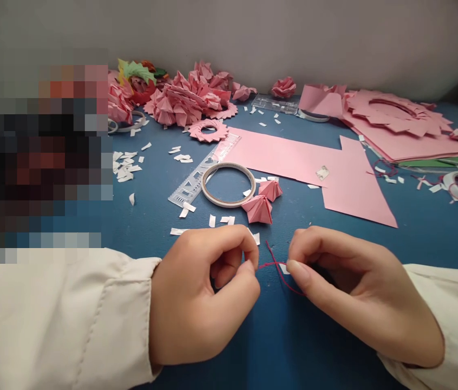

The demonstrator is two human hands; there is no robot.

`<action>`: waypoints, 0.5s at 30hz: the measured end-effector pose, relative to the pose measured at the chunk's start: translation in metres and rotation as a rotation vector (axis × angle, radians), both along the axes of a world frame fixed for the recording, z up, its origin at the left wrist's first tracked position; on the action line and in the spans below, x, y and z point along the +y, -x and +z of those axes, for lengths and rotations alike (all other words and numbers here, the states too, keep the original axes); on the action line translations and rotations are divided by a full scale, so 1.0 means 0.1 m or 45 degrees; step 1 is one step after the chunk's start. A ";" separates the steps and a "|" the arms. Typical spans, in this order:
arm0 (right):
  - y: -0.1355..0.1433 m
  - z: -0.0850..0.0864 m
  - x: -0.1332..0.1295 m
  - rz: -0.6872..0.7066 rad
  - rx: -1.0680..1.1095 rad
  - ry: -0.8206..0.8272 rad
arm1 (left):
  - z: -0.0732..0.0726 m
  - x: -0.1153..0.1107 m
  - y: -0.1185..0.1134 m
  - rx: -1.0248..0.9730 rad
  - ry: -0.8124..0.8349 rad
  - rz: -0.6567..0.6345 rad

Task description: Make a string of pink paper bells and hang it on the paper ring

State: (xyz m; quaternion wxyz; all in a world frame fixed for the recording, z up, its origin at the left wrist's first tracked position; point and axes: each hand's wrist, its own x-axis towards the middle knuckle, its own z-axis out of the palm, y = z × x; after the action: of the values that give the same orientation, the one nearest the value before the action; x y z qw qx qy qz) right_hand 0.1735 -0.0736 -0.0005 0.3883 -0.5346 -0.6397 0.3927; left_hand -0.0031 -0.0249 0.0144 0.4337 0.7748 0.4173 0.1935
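Observation:
A thin dark-red thread (280, 269) runs between my two hands, just over the blue table, and crosses over itself. My left hand (208, 292) pinches one part of it between thumb and forefinger. Closed in a pinch, my right hand (359, 290) grips the thread at the other side, with a small white paper scrap (285, 269) by its fingertips. Just beyond my hands sit two folded pink paper pieces with pleated, pointed tops, a nearer one (259, 209) and a smaller one (270, 190). They lie beside a roll of tape (229, 203).
A clear stencil ruler (186, 187) lies partly under the tape. Pink paper sheets (277, 154) spread behind it. Folded pink paper pieces (180, 100) pile up at the back left, a large pleated ring (399, 111) at the back right. White scraps (125, 165) are scattered about. The left side is pixelated.

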 end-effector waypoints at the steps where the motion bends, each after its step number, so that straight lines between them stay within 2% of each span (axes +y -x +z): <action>1: 0.00 -0.01 0.00 0.004 0.004 -0.017 | 0.01 0.00 0.00 -0.003 0.006 0.012; 3: 0.01 -0.02 -0.01 0.014 -0.001 -0.057 | 0.00 0.00 0.01 -0.021 -0.045 0.008; 6: 0.01 -0.04 -0.01 0.069 -0.070 -0.156 | -0.03 0.01 0.03 -0.108 -0.211 -0.189; 8: 0.00 -0.04 0.00 0.077 -0.147 -0.316 | -0.05 0.03 0.04 -0.199 -0.292 -0.350; 10: -0.02 -0.05 0.01 0.091 -0.243 -0.513 | -0.05 0.04 0.05 -0.280 -0.290 -0.414; 12: -0.04 -0.07 0.02 0.121 -0.340 -0.651 | -0.03 0.04 0.04 -0.368 -0.193 -0.373; 15: -0.06 -0.11 0.05 0.100 -0.433 -0.712 | 0.03 0.03 0.02 -0.498 0.088 -0.211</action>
State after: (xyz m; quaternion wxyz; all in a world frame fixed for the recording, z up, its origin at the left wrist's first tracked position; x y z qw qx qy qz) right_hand 0.1794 -0.0689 -0.0115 0.3922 -0.4401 -0.7985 0.1217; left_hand -0.0053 -0.0221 0.0175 0.5470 0.7389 0.2665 0.2894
